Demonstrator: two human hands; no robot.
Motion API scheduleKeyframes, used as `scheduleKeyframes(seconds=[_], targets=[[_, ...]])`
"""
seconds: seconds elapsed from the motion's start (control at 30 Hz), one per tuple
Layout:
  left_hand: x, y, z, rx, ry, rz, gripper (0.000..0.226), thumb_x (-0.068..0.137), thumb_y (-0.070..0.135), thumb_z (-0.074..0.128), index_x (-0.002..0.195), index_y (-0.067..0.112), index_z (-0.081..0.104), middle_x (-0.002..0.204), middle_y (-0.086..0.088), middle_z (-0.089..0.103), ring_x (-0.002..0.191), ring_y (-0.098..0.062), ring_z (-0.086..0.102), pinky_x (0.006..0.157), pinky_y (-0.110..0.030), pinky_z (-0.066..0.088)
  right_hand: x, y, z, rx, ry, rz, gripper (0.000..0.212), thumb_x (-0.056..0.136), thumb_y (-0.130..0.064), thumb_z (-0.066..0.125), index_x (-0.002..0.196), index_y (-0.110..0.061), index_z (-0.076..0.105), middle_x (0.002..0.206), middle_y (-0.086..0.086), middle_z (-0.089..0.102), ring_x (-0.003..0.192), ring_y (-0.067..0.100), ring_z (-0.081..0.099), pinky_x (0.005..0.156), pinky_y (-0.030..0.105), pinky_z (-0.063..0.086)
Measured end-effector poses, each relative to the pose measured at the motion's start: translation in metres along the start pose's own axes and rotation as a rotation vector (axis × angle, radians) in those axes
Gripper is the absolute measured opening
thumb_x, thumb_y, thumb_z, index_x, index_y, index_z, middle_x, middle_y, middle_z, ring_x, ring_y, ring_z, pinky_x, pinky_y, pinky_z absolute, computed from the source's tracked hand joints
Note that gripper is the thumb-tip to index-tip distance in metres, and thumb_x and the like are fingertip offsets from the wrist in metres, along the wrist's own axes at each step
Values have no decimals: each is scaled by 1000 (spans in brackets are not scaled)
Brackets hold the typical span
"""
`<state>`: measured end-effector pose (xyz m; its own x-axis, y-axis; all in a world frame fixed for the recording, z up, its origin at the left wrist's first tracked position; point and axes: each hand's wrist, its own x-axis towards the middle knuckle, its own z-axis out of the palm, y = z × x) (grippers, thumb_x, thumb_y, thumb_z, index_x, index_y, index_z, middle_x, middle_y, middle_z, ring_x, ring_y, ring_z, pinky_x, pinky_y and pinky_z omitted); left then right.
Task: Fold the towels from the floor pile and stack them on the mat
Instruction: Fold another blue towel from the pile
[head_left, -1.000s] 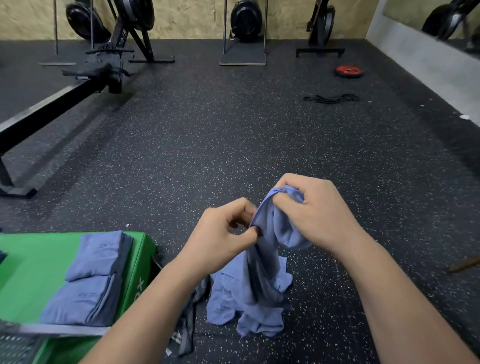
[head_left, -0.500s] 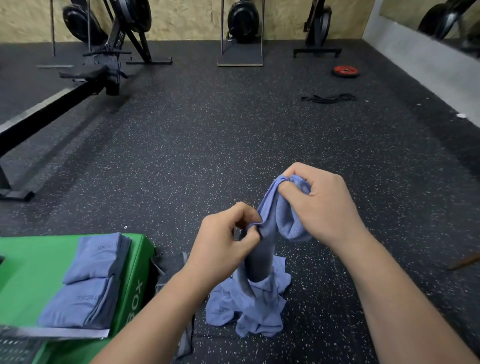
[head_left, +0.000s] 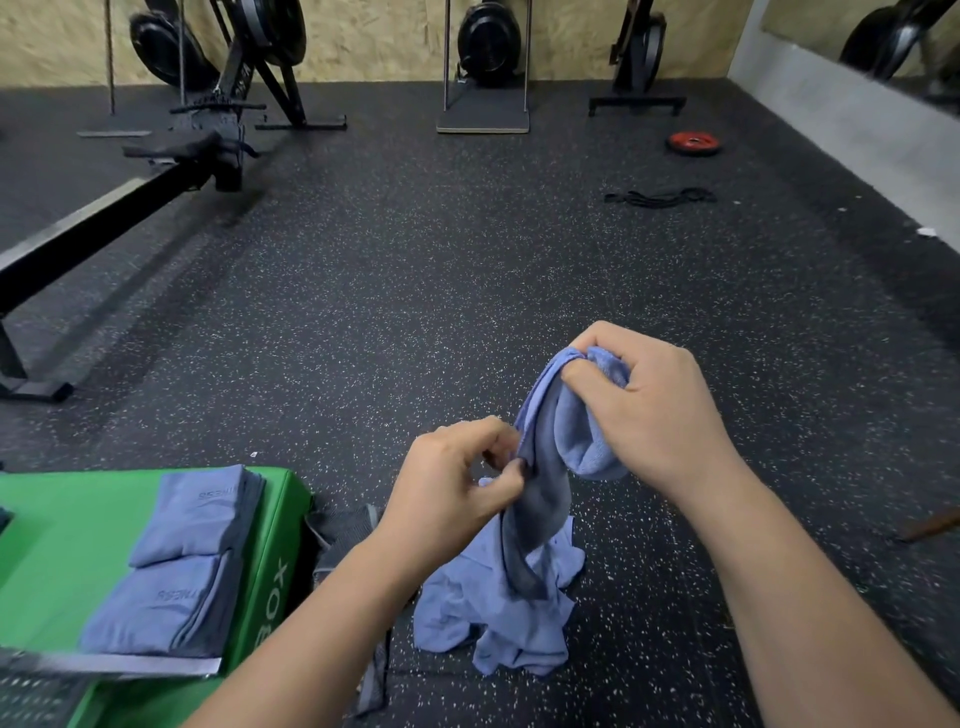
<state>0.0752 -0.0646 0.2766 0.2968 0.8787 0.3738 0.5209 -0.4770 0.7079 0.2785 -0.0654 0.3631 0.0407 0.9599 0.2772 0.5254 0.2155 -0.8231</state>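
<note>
A crumpled blue towel (head_left: 519, 603) hangs from both my hands, its lower part bunched on the dark floor. My right hand (head_left: 649, 410) grips the towel's top, the highest point of the cloth. Lower and to the left, my left hand (head_left: 452, 493) pinches the towel's dark edge between thumb and fingers. Two folded blue towels (head_left: 182, 561) lie end to end on the green mat (head_left: 62, 540) at the lower left. A grey towel (head_left: 337, 535) lies on the floor between the mat and the blue towel, partly hidden by my left forearm.
A black rowing machine (head_left: 130, 192) runs along the left. More machines stand against the back wall. A red weight plate (head_left: 693, 141) and a black band (head_left: 660, 197) lie on the floor at the far right. A grey wall ledge (head_left: 857, 130) borders the right side.
My right hand has lifted the towel's top higher and a little right. My left hand stays pinched on the edge below it, and more of the towel has risen off the floor.
</note>
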Motion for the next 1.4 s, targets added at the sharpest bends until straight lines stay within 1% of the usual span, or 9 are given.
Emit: scheduleKeyframes(seconds=[0.37, 0.47, 0.6, 0.73, 0.97, 1.1, 1.23, 1.3, 1.4], targets=[[-3, -32, 13, 193, -135, -131, 24, 84, 37, 56, 67, 24, 45, 79, 10, 46, 70, -13, 50, 65, -31, 42, -3, -2, 2, 2, 50, -46, 19, 97, -19, 67, 79, -13, 66, 64, 4, 59, 69, 24, 57, 66, 37, 48], [-1, -46, 11, 150, -88, -234, 15, 81, 41, 55, 70, 32, 53, 79, 11, 56, 73, -8, 57, 69, -26, 44, -1, -3, -5, 46, 136, -49, 18, 96, -13, 66, 78, -12, 67, 67, 7, 61, 67, 25, 56, 64, 35, 48], [8, -67, -4, 213, -101, -270, 16, 84, 44, 58, 79, 33, 69, 78, 12, 67, 74, -6, 63, 70, -29, 45, 0, 3, -12, 18, 224, -33, 17, 94, -12, 65, 77, -15, 65, 66, 4, 59, 61, 8, 49, 61, 31, 45], [14, -93, -29, 246, -149, -334, 26, 97, 35, 74, 73, 32, 67, 66, 21, 65, 65, 3, 59, 64, -25, 44, 2, 9, -16, -11, 282, -16, 17, 94, -14, 64, 77, -11, 63, 67, 7, 56, 62, 14, 46, 61, 33, 43], [16, -129, -75, 227, -122, -479, 36, 104, 36, 69, 69, 43, 66, 50, 15, 50, 52, -4, 43, 59, -32, 37, 7, 18, -22, -55, 377, 61, 17, 93, -14, 62, 77, -8, 60, 68, 12, 56, 70, 31, 51, 63, 39, 43], [15, -143, -89, 257, -124, -551, 42, 109, 34, 64, 71, 16, 60, 51, 8, 51, 53, -10, 45, 56, -31, 38, 8, 21, -21, -75, 370, 99, 18, 93, -15, 62, 77, -8, 59, 68, 11, 56, 70, 30, 51, 62, 36, 42], [16, -127, -89, 163, -133, -577, 48, 112, 44, 53, 83, 8, 64, 61, -13, 66, 54, -29, 62, 62, -38, 51, 10, 26, -21, -105, 334, 149, 19, 94, -19, 63, 79, -9, 58, 66, 7, 55, 66, 25, 49, 63, 34, 43], [19, -110, -86, 167, -74, -520, 46, 112, 43, 53, 83, 10, 65, 65, -3, 65, 65, -26, 60, 69, -37, 51, 10, 26, -16, -131, 298, 173, 26, 94, -24, 64, 76, -10, 53, 63, 3, 53, 61, 18, 45, 60, 32, 41], [23, -73, -77, 172, -62, -391, 41, 108, 39, 60, 74, 16, 61, 60, 14, 55, 61, -5, 49, 62, -26, 38, 5, 26, -4, -234, 155, 197, 34, 98, -33, 65, 74, -13, 51, 63, 0, 59, 58, 15, 52, 60, 32, 47]])
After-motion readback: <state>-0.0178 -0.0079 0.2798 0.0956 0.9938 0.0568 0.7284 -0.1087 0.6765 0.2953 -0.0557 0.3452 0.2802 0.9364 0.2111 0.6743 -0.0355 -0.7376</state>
